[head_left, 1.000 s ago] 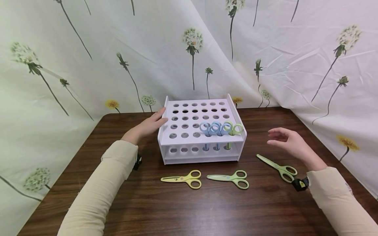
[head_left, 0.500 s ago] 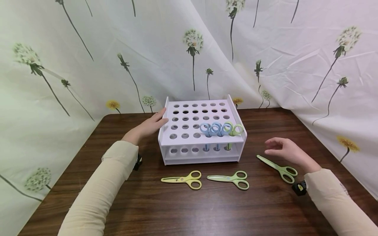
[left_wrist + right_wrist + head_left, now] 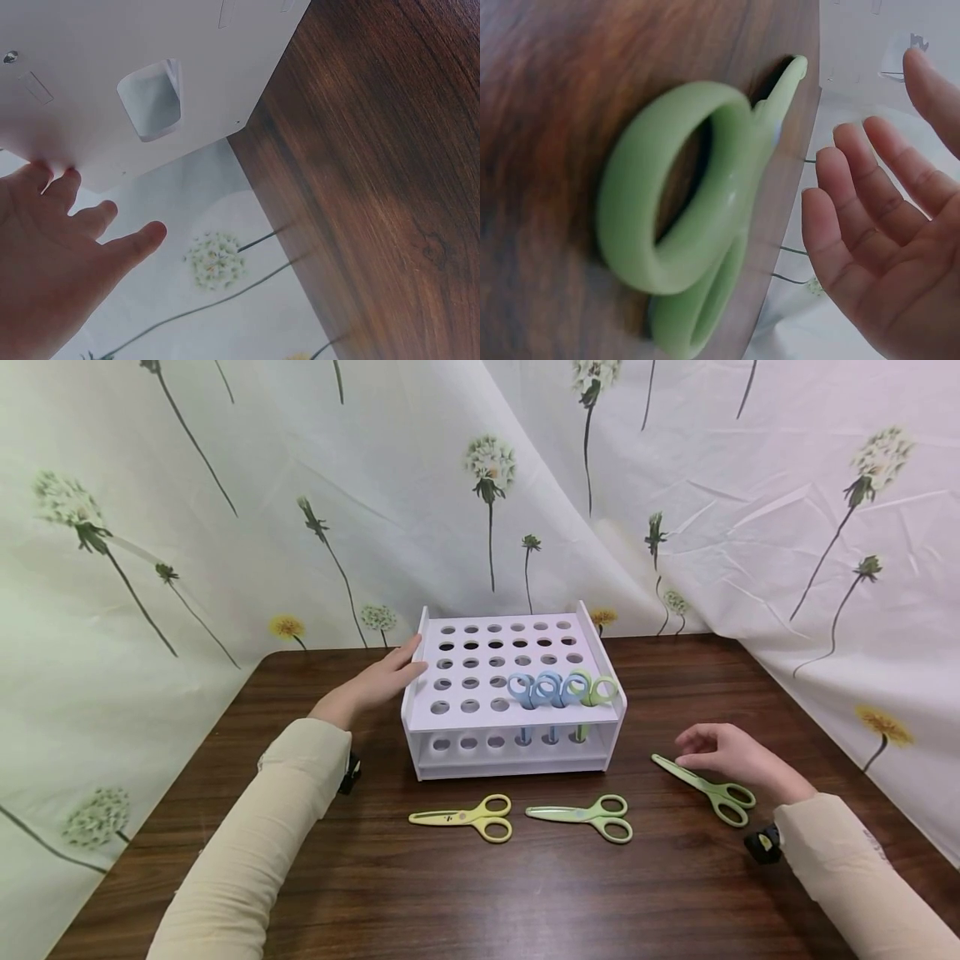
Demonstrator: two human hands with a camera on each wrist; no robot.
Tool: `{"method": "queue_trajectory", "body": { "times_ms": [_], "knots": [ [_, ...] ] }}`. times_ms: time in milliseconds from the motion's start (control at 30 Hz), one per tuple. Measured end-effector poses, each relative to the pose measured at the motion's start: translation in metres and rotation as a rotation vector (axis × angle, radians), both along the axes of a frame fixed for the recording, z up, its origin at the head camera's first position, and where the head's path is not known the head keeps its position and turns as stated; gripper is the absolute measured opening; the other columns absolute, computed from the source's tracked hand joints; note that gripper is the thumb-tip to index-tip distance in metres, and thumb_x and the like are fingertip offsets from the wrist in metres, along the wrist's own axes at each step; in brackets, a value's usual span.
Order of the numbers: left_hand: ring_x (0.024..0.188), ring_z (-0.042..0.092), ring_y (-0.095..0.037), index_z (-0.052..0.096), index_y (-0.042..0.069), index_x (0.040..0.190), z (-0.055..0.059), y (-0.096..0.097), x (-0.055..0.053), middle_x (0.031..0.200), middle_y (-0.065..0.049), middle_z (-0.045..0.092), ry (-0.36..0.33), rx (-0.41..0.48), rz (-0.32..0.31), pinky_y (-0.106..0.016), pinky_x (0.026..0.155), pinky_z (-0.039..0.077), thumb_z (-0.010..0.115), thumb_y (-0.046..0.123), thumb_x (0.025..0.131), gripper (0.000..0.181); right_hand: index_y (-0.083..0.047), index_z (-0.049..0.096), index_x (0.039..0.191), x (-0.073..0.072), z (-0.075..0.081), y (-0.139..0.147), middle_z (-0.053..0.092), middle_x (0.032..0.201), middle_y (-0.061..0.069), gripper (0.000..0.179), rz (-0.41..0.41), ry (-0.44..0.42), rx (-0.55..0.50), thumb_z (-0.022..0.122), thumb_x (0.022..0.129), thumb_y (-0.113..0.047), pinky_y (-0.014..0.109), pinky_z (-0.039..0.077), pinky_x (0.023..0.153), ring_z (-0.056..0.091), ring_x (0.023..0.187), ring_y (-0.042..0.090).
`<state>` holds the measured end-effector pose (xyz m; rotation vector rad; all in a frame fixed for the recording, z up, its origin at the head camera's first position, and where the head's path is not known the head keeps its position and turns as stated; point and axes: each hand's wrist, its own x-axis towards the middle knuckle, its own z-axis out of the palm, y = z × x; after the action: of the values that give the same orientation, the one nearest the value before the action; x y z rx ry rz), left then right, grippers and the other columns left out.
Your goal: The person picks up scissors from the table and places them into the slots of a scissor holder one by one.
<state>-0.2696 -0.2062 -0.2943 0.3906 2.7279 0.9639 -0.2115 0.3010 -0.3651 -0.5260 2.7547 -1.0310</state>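
floral cloth [image 3: 420, 510] bhnd dk wood tbl [image 3: 450, 893]

My left hand [image 3: 371, 685] touches the white rack [image 3: 482, 719] on its nine o'clock side. At its four — near the blade of green scissors [image 3: 708, 787] on the brown table [image 3: 360, 893] — my right hand [image 3: 742, 762] hovers, loosely bent. Yellow scissors [image 3: 467, 816] lie at seven, a second green pair [image 3: 592, 812] at five; two blue scissors [image 3: 530, 697] and a lime pair [image 3: 592, 695] stand in the rack.

Now a bare lane is offered between white rack [image 3: 484, 693] and outer green scissors [image 3: 714, 789] | rack's left side partly blocked by left hand [image 3: 375, 681] | front approach crossed by yellow scissors [image 3: 471, 816], inner green scissors [image 3: 592, 814] | front-right holes plugged by standing scissors [image 3: 558, 695]
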Motion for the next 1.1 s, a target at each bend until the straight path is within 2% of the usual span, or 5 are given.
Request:
{"method": "queue_trajectory", "body": {
  "times_ms": [233,467,700,967,1100],
  "knots": [
    [0.138,-0.004,-0.025,0.000,0.024,0.149,0.000,0.000,0.000,0.153,-0.004,-0.002,0.003,0.000,-0.002,-0.050,0.106,0.007,0.031,0.049,0.097,0.066,0.007,0.062,0.100,-0.001,-0.007,0.006,0.060,0.079,0.002,0.030,0.022,-0.074,-0.019,0.070,0.083,-0.017,0.026,0.046,0.061,0.055,0.071,0.012],
    [0.138,-0.005,-0.026,0.000,0.025,0.149,0.000,0.000,0.001,0.153,-0.004,-0.002,-0.006,0.001,0.001,-0.052,0.106,0.006,0.032,0.047,0.098,0.065,0.006,0.062,0.098,-0.001,-0.010,0.008,0.059,0.080,0.004,0.028,0.022,-0.159,-0.017,0.070,0.083,-0.016,0.028,0.045,0.061,0.054,0.073,0.017],
    [0.138,-0.005,-0.027,0.000,0.024,0.149,0.002,-0.001,0.002,0.153,-0.005,-0.002,-0.007,0.000,0.001,-0.051,0.106,0.006,0.031,0.049,0.097,0.066,0.006,0.060,0.099,0.000,-0.012,0.008,0.056,0.080,0.003,0.030,0.061,-0.192,0.005,0.072,0.081,-0.014,0.028,0.044,0.060,0.051,0.072,0.017],
    [0.138,-0.006,-0.026,0.001,0.023,0.149,0.001,0.000,0.001,0.153,-0.005,-0.002,-0.010,0.009,0.004,-0.051,0.106,0.005,0.032,0.045,0.098,0.064,0.005,0.059,0.093,0.000,-0.013,0.005,0.053,0.074,0.004,0.022,0.028,-0.234,0.052,0.071,0.078,-0.007,0.030,0.041,0.057,0.048,0.067,0.018],
    [0.138,-0.006,-0.025,0.001,0.024,0.149,0.001,0.000,0.001,0.153,-0.004,-0.002,-0.009,0.011,0.006,-0.051,0.106,0.006,0.032,0.046,0.098,0.064,0.003,0.060,0.089,-0.001,-0.013,0.005,0.054,0.074,0.003,0.017,0.027,-0.215,0.083,0.070,0.077,-0.005,0.031,0.042,0.057,0.049,0.068,0.018]
  ]
}}
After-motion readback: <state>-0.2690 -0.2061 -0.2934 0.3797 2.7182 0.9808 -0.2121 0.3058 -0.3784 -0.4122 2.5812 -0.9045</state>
